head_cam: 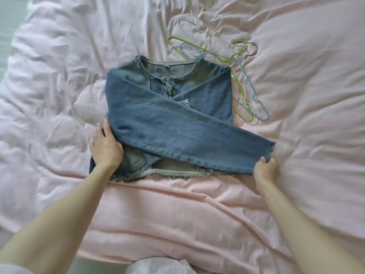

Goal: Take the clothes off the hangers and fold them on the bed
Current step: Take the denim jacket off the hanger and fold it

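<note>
Bare pink bed (177, 210) open in front of the denim jacket (167, 119), also far left and far right. Pile of hangers (243, 80) blocks the jacket's upper-right side, touching its edge. Left hand (106, 147) and right hand (266, 172) occupy the jacket's near corners.

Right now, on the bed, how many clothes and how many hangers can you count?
denim jacket: 1
hangers: 4, as far as I can tell, since they overlap in a pile
Total: 5 things on the bed
</note>
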`<state>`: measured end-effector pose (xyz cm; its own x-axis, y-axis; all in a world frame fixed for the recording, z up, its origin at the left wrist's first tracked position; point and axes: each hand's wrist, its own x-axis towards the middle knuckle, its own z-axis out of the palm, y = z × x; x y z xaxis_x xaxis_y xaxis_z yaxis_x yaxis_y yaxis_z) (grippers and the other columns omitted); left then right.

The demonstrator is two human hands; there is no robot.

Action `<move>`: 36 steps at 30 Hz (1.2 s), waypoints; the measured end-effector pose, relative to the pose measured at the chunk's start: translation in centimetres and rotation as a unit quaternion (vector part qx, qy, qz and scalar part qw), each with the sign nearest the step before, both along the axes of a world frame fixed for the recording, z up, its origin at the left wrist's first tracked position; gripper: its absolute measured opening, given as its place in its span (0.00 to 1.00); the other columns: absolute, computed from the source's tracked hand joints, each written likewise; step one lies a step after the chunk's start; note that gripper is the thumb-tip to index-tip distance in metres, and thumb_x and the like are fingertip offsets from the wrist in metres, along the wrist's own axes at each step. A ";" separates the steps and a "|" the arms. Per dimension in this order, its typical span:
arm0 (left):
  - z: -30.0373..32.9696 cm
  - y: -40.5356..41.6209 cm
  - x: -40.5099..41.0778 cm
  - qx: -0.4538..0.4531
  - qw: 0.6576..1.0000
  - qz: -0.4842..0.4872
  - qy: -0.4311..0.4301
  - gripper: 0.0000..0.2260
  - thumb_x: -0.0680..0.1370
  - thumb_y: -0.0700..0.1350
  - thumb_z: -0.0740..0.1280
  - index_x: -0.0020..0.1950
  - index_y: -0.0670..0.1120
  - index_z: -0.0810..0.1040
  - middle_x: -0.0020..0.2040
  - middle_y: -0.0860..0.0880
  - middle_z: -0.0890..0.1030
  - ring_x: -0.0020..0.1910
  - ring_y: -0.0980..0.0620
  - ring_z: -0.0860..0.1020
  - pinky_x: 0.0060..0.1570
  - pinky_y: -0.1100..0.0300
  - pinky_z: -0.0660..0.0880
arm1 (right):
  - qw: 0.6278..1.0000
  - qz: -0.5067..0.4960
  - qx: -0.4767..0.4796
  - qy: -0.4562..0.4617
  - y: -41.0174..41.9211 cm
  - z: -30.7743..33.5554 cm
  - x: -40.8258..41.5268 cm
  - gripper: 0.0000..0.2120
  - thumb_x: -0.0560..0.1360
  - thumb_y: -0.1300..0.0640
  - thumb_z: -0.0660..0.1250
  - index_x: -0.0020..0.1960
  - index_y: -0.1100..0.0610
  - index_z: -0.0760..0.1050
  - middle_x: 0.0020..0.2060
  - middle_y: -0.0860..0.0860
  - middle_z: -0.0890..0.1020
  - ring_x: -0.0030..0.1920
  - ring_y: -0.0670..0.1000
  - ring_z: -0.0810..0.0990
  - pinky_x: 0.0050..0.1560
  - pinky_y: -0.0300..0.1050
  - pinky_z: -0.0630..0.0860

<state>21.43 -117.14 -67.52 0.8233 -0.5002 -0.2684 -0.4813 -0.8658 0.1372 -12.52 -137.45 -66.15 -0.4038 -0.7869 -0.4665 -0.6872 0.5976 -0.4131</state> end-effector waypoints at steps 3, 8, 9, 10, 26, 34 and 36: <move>-0.2 -0.2 1.5 -0.019 0.999 0.049 0.007 0.24 0.76 0.39 0.62 0.72 0.41 0.61 0.62 0.33 0.71 0.60 0.33 0.70 0.57 0.41 0.68 | 1.000 -0.006 -0.013 0.015 0.2 -0.3 0.0 0.14 0.80 0.57 0.56 0.58 0.66 0.73 0.56 0.64 0.78 0.57 0.64 0.75 0.56 0.52 0.70; -0.6 1.7 4.6 -0.045 0.994 0.093 0.037 0.09 0.79 0.40 0.57 0.56 0.41 0.72 0.53 0.32 0.76 0.52 0.32 0.74 0.49 0.45 0.70 | 0.998 -0.011 -0.044 0.031 -0.5 0.5 0.6 0.14 0.80 0.58 0.58 0.57 0.68 0.73 0.57 0.63 0.78 0.57 0.64 0.75 0.57 0.52 0.70; -0.9 2.3 5.1 -0.052 0.992 0.099 0.056 0.10 0.79 0.40 0.56 0.57 0.42 0.72 0.53 0.31 0.76 0.53 0.32 0.74 0.49 0.45 0.70 | 0.998 -0.009 -0.046 0.032 -0.5 0.7 0.9 0.14 0.80 0.58 0.59 0.58 0.68 0.74 0.57 0.64 0.78 0.58 0.64 0.75 0.57 0.52 0.70; -1.3 2.7 5.4 -0.058 0.989 0.110 0.074 0.10 0.79 0.40 0.56 0.58 0.42 0.72 0.54 0.31 0.76 0.53 0.32 0.74 0.50 0.44 0.70 | 0.998 -0.008 -0.047 0.032 -0.5 0.8 1.1 0.15 0.80 0.58 0.59 0.58 0.68 0.74 0.57 0.64 0.77 0.58 0.64 0.75 0.58 0.51 0.69; -1.7 -2.5 -4.2 0.005 0.968 -0.245 0.056 0.22 0.82 0.49 0.53 0.76 0.49 0.60 0.78 0.46 0.53 0.76 0.40 0.47 0.71 0.38 0.45 | 0.998 0.037 -0.034 0.036 0.6 2.3 1.7 0.13 0.79 0.58 0.60 0.54 0.67 0.75 0.54 0.64 0.79 0.55 0.63 0.76 0.53 0.49 0.70; -1.4 -3.0 -4.9 0.042 0.950 -0.292 0.104 0.22 0.83 0.49 0.50 0.77 0.53 0.52 0.78 0.50 0.47 0.77 0.46 0.44 0.72 0.41 0.42 | 0.979 0.142 -0.138 -0.054 1.5 6.5 9.5 0.10 0.78 0.58 0.61 0.52 0.64 0.77 0.48 0.60 0.82 0.52 0.59 0.78 0.49 0.44 0.67; -1.2 -2.8 -4.2 0.027 0.945 -0.304 0.121 0.22 0.83 0.48 0.50 0.77 0.52 0.54 0.78 0.51 0.49 0.77 0.46 0.45 0.72 0.43 0.42 | 0.963 0.199 -0.152 -0.099 2.3 7.1 13.0 0.08 0.76 0.58 0.62 0.49 0.61 0.78 0.45 0.58 0.83 0.49 0.58 0.79 0.50 0.45 0.69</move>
